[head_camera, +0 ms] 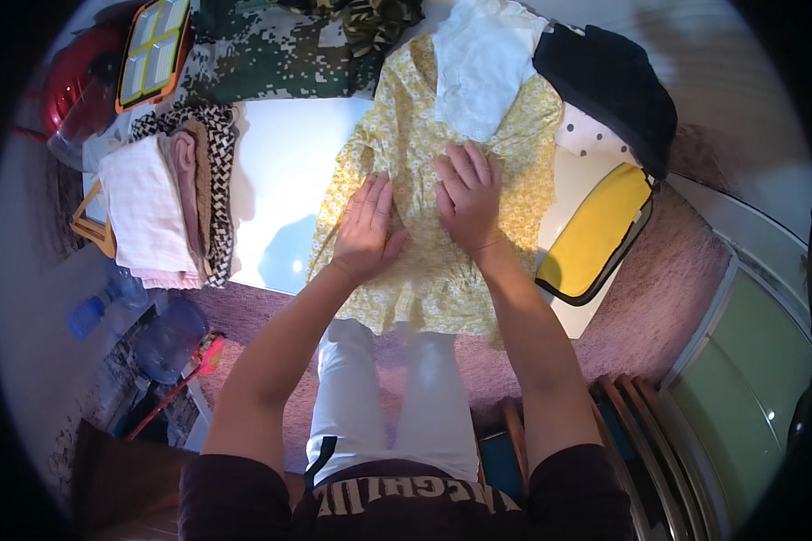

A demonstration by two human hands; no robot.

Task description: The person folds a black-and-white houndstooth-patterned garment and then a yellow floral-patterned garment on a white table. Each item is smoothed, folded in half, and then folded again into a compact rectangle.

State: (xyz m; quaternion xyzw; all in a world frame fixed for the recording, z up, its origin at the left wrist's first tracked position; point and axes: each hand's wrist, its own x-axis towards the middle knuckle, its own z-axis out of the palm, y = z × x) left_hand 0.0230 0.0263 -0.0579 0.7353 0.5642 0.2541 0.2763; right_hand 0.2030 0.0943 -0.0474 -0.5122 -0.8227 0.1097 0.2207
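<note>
A yellow floral garment [419, 270] lies spread on the white table [277, 155], its lower part hanging past the front edge. My left hand [369, 226] rests palm down on its left part, fingers pointing away from me. To the right, my right hand [470, 196] lies flat on the same cloth with its fingers slightly spread. Neither hand grips anything. A white cloth [484, 67] overlaps the garment's far part, just beyond my right hand. Black fabric [602, 88] lies at the far right, partly over a white cloth with dark dots [592, 132].
Folded cloths [145, 203] are stacked at the table's left. Camouflage fabric [277, 61] lies along the back, near an orange-rimmed divided tray [154, 51]. A yellow, black-edged item [595, 233] sits at the right edge. Plastic bottles [169, 338] stand lower left; slatted chairs [663, 446], lower right.
</note>
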